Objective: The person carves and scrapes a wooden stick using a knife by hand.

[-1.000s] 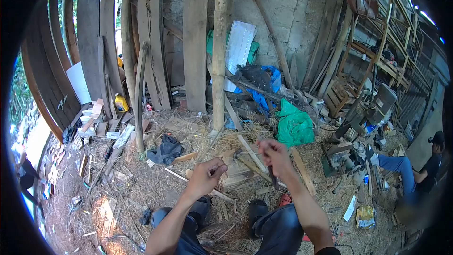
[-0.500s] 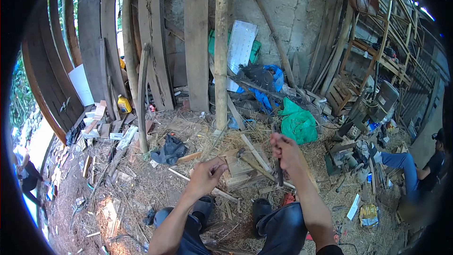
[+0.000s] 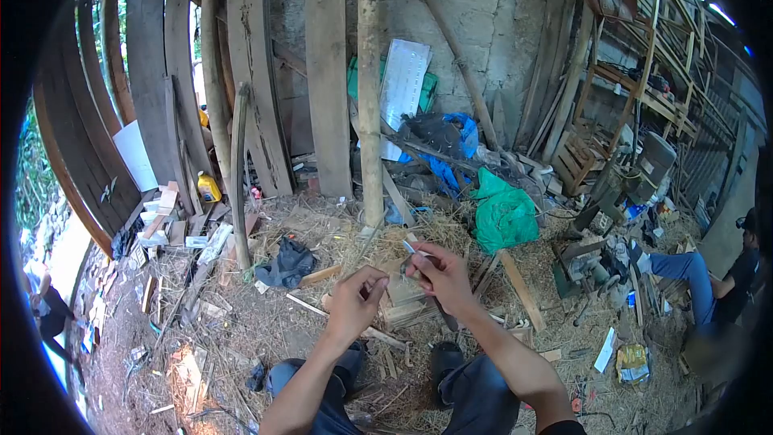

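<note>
My left hand (image 3: 357, 300) is raised in front of my knees, thumb and fingertips pinched together. Whatever sits between those fingertips, if anything, is too small to make out. Close beside it on the right, my right hand (image 3: 439, 278) is closed around a long dark tool (image 3: 445, 316). One end of the tool points down below the fist, and a pale streak shows at the upper fingers; its kind I cannot tell. Below both hands lie wooden boards (image 3: 404, 312) on straw-covered ground.
A green plastic bag (image 3: 506, 213) and a dark plastic bag (image 3: 288, 264) lie ahead. A wooden pole (image 3: 369, 113) stands upright in front. A yellow bottle (image 3: 208, 188) is at the left. One person (image 3: 725, 282) sits at the right edge; another (image 3: 50, 306) is at the left edge.
My right hand has moved left and slightly down with the dark tool, coming close to my left hand. The tool has tilted. My left hand stays pinched in nearly the same place.
</note>
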### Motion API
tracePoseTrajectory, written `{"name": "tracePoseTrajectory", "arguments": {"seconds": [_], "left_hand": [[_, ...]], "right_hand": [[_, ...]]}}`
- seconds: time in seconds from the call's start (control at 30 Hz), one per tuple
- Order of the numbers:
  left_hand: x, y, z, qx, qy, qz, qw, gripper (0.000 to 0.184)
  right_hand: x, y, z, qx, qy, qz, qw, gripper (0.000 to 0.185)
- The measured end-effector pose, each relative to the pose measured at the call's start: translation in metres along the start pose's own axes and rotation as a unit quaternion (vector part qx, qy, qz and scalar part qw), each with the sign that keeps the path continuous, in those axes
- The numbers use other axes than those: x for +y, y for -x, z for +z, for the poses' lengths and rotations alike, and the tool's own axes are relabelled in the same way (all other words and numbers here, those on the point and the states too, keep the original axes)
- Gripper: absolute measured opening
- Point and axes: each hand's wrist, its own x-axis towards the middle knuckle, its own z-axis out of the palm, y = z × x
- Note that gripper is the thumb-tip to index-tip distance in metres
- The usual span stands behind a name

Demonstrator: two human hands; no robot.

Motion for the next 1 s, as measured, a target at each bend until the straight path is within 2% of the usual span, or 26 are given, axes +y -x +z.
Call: {"name": "tracePoseTrajectory", "arguments": {"seconds": [0.07, 0.17, 0.27, 0.33, 0.43, 0.5, 0.57, 0.63, 0.7, 0.73, 0.8, 0.87, 1.0], "left_hand": [[0.002, 0.001, 0.004, -0.003, -0.015, 0.029, 0.999, 0.006], [-0.005, 0.0, 0.004, 0.0, -0.01, 0.035, 0.999, 0.006], [-0.003, -0.001, 0.004, -0.002, -0.02, 0.017, 1.0, 0.006], [-0.002, -0.001, 0.007, -0.002, -0.02, 0.017, 1.0, 0.007], [-0.005, 0.0, 0.008, -0.008, -0.006, 0.003, 1.0, 0.006], [-0.009, 0.002, 0.007, -0.016, 0.008, -0.011, 1.0, 0.006], [-0.014, 0.002, 0.009, -0.013, 0.048, -0.005, 0.999, 0.006], [-0.019, 0.003, 0.008, -0.035, 0.049, -0.018, 0.998, 0.006], [-0.02, 0.003, 0.01, -0.058, 0.049, -0.033, 0.997, 0.006], [-0.019, 0.003, 0.013, -0.067, 0.09, -0.038, 0.993, 0.006], [-0.016, 0.003, 0.011, -0.074, 0.13, -0.043, 0.988, 0.006], [-0.008, 0.004, 0.006, -0.121, 0.143, -0.077, 0.979, 0.011], [-0.013, 0.007, 0.005, -0.124, 0.2, -0.104, 0.966, 0.009]], "right_hand": [[0.0, -0.003, -0.005, -0.008, 0.0, 0.001, 1.0, 0.025], [-0.005, -0.008, -0.021, 0.035, -0.031, -0.004, 0.999, 0.023], [-0.009, -0.002, -0.017, 0.047, -0.061, 0.036, 0.996, 0.021], [-0.001, 0.003, -0.008, -0.023, -0.039, 0.086, 0.995, 0.016], [0.005, 0.0, -0.011, -0.05, -0.018, 0.092, 0.994, 0.014], [0.004, -0.008, -0.024, -0.028, -0.007, 0.083, 0.996, 0.012], [0.0, -0.016, -0.046, 0.051, -0.07, 0.055, 0.995, 0.014], [-0.003, -0.016, -0.053, 0.039, -0.106, 0.058, 0.992, 0.011], [0.0, -0.009, -0.05, -0.017, -0.121, 0.08, 0.989, 0.01], [0.0, -0.004, -0.04, -0.016, -0.121, 0.082, 0.989, 0.01], [-0.002, 0.005, -0.018, -0.046, -0.05, 0.118, 0.991, 0.011], [0.003, 0.001, -0.021, -0.047, -0.045, 0.106, 0.992, 0.011], [-0.001, -0.015, -0.054, -0.046, -0.082, 0.068, 0.993, 0.011]]}}
